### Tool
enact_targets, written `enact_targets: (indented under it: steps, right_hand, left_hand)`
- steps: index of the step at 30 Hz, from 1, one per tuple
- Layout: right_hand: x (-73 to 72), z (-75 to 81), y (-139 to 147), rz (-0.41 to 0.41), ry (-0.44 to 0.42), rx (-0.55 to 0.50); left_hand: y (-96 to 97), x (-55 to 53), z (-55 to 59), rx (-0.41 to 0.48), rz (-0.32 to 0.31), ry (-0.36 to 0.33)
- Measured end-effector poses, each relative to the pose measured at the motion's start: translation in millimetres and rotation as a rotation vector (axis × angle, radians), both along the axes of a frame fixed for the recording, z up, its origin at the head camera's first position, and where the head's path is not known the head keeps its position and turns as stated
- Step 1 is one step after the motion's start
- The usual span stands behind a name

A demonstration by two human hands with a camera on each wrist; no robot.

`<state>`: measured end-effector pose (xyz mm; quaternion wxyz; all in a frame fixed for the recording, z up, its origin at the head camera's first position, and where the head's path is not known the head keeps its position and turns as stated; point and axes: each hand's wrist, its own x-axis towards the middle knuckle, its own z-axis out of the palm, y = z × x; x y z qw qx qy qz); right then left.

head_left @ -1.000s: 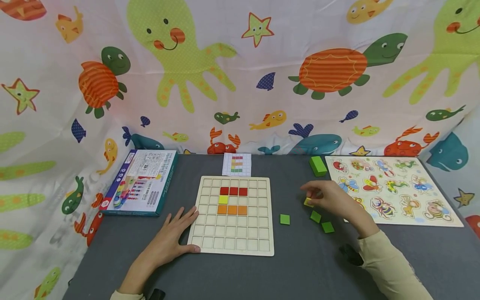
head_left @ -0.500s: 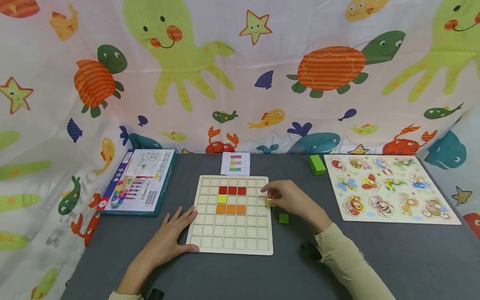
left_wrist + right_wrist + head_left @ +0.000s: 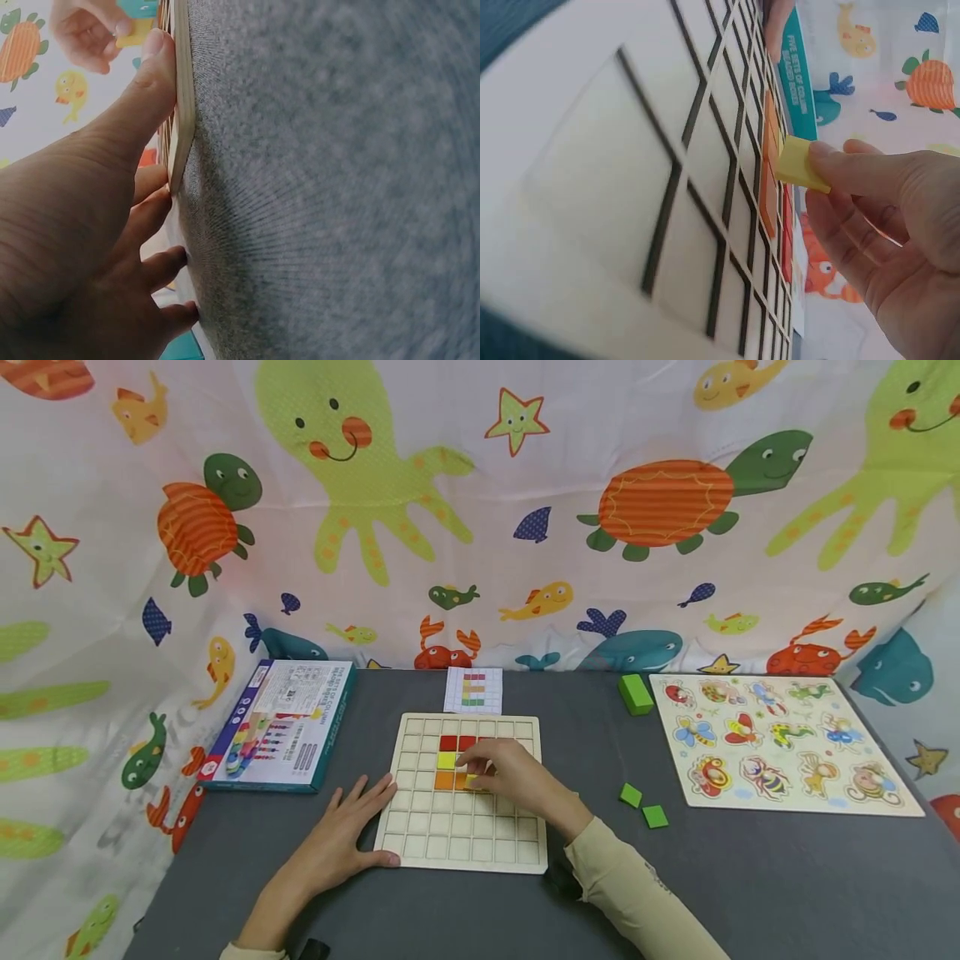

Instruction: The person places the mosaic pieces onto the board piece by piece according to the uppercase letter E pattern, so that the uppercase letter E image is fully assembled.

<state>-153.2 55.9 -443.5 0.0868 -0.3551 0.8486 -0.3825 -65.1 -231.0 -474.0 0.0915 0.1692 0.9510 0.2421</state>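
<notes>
A pale wooden grid board (image 3: 461, 847) lies on the dark table. My left hand (image 3: 341, 835) rests at its left edge with spread fingers; in the left wrist view the thumb (image 3: 150, 75) lies against the board's rim. Over the middle of the board, my right hand (image 3: 517, 777) pinches a yellow square tile (image 3: 799, 161) between thumb and finger. On the board are red tiles (image 3: 447, 743), a yellow tile (image 3: 446, 761) just below them and a row of orange tiles (image 3: 444, 780), whose right part is hidden by my right hand.
A pattern card (image 3: 473, 691) lies behind the board. Loose green tiles (image 3: 655, 816) and a green block (image 3: 636, 694) lie to the right, near an insect-picture board (image 3: 787, 743). A boxed set (image 3: 281, 727) lies at the left. A sea-animal cloth (image 3: 465, 552) hangs behind.
My right hand has picked up the yellow tile from the right of the table and carried it left over the board. My left hand has stayed at the board's edge.
</notes>
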Motion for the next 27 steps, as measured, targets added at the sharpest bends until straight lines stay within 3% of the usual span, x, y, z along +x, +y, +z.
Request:
enact_targets:
  steps: [6,11,18,25,27]
  right_hand:
    - [-0.3,-6.7,-13.5,0.006,-0.084,-0.059]
    - [2.7,-11.3,-24.7,0.015,-0.089,-0.091]
    - [10.6,-13.0,-38.7,0.031,-0.096,-0.019]
    - [20.0,-6.9,-49.0,0.003,0.121,0.234]
    - [22.1,-5.9,-50.3,-0.001,0.138,0.262]
  left_hand:
    - [-0.1,0.1,-1.0,-0.007,0.000,0.000]
    - [0.7,-0.7,-0.4,-0.006,-0.003,0.005]
    - [0.7,-0.9,-0.9,-0.006,-0.002,-0.001]
    - [-0.2,-0.3,-0.9,0.010,-0.002,0.011]
    - [-0.3,0.0,-1.1,0.014,-0.001,0.012]
